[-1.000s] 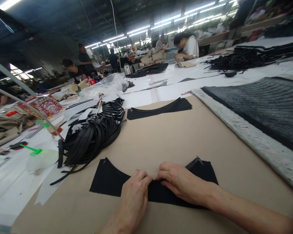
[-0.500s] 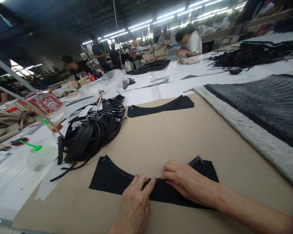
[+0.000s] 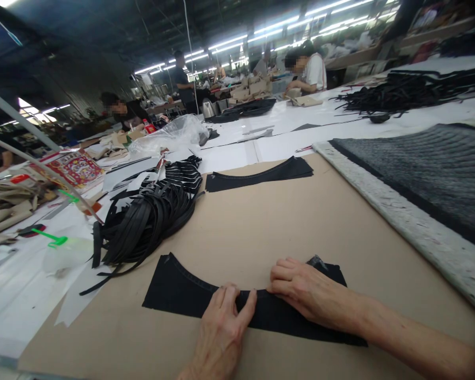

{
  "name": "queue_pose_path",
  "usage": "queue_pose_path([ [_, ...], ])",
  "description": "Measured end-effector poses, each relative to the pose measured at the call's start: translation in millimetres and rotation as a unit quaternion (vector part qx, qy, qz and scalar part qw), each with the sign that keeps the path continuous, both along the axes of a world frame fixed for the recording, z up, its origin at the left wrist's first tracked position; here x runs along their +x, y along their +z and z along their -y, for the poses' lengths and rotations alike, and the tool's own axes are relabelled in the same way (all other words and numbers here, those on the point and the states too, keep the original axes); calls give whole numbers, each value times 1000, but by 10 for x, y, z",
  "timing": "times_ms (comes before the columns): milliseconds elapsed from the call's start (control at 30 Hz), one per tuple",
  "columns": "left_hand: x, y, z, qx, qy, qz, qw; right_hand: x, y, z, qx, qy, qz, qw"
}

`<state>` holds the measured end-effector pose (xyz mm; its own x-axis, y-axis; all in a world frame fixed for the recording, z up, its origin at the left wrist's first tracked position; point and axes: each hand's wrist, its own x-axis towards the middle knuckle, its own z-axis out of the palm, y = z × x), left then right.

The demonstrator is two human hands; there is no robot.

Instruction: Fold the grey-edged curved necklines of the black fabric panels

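A black fabric piece (image 3: 174, 290) with a concave, folded-looking far edge lies on the tan sheet in front of me. My left hand (image 3: 225, 322) grips it near the middle of the curve, its fingertips at the edge and its thumb pointing right. Just to the right, my right hand (image 3: 301, 285) has its fingers bent and pressed together on the same edge, the forearm crossing the piece's right end. Whitish marks show on the upper right corner. What lies under the fingertips is hidden. Farther back rests a similar curved black piece (image 3: 261, 177), untouched.
A heap of black strips (image 3: 146, 221) lies to the left, beside a clear bottle with a green spout (image 3: 57, 241). At right is a pale slab (image 3: 399, 227) bearing grey ribbed material (image 3: 427, 169). More strips (image 3: 404, 92) lie beyond. Several people work in the background.
My right hand has moved slightly right along the curved edge, and my left thumb has shifted a little right. The piece's lower right corner now shows beneath my forearm.
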<state>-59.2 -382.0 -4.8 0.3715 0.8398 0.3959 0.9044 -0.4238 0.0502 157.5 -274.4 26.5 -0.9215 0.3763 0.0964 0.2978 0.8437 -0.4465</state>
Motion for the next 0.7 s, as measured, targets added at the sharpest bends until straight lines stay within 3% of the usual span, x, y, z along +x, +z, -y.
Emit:
queue_pose_path([
  [200, 45, 55, -26, -44, -54, 16, 997, 58, -31, -24, 47, 12, 16, 999],
  [367, 66, 81, -60, -91, -51, -2, 995, 91, -53, -15, 72, 23, 14, 997],
  [700, 138, 40, 5, -39, -57, -10, 998, 95, -104, 17, 120, 34, -13, 992],
])
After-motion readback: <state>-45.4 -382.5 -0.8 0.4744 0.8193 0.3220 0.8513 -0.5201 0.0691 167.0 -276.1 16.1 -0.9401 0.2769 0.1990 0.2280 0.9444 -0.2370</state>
